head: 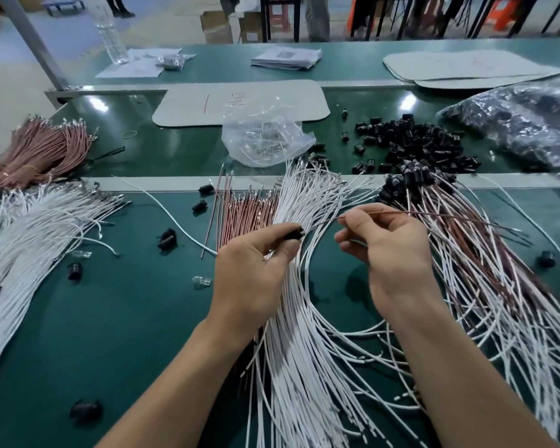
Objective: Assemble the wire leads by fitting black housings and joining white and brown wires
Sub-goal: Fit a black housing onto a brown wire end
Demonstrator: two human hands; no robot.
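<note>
Head view shows the left hand [253, 270] raised just over the green tabletop [110, 318], its grip pinched on a small black housing [295, 235] between thumb and fingertips, the opening facing right. The right hand [395, 253] is near it, its grip closed on a thin brown wire [401, 214] a little back from the end. The rest of that wire trails off to the right across the heap of finished leads [466, 247]. The wire's tip reaches the housing's mouth, but the fingers hide whether the terminal is seated inside. I judge this to be the insertion of the brown lead. To do it well, the housing wants holding steady with its opening in plain sight, not covered by the thumb. The wire wants pinching close to the terminal, so the thin strand does not buckle under the push. The push should run straight along the housing's axis, and a light tug afterwards would prove the catch. The fan of white wires [304, 195] lies directly beneath both hands, so working slightly clear of it should spare a snag.
</note>
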